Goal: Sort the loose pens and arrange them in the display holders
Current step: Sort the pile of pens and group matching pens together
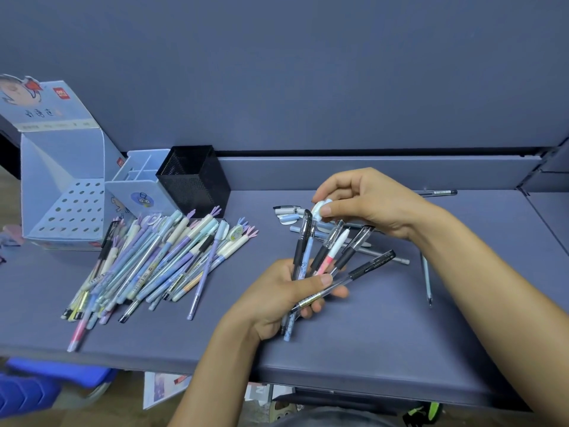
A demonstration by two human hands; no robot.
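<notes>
Left hand (277, 297): fingers and thumb curled round a fan of mixed gel pens (299, 251), gripped at their lower ends. The pens spread upward and to the right, mostly clear barrels with black grips, plus 1 pink-and-white and 1 pale blue patterned.

Right hand (369, 201): above the fan, thumb and forefinger pinching the rounded white-and-pale-blue cap (318, 208) at the top of one held pen. The other fingers are loosely bent.

Grey-blue desk top (369, 349): a large pile of loose pastel pens (147, 263) lies left of the hands, barrels roughly parallel, the cap ends pointing toward the holders.

Behind the pile, 3 holders stand in a row (none shows a pen inside from this angle):
- tall pale blue cardboard display box with a perforated insert (64, 192), far left
- pale blue plastic divided pen holder (138, 186), touching the next
- black square mesh pen cup (194, 180)

Under the right hand: a small scatter of loose caps and pens (288, 214). A dark pen (440, 192) lies at the back right, and a thin pale blue pen (426, 278) lies apart near the right forearm.
</notes>
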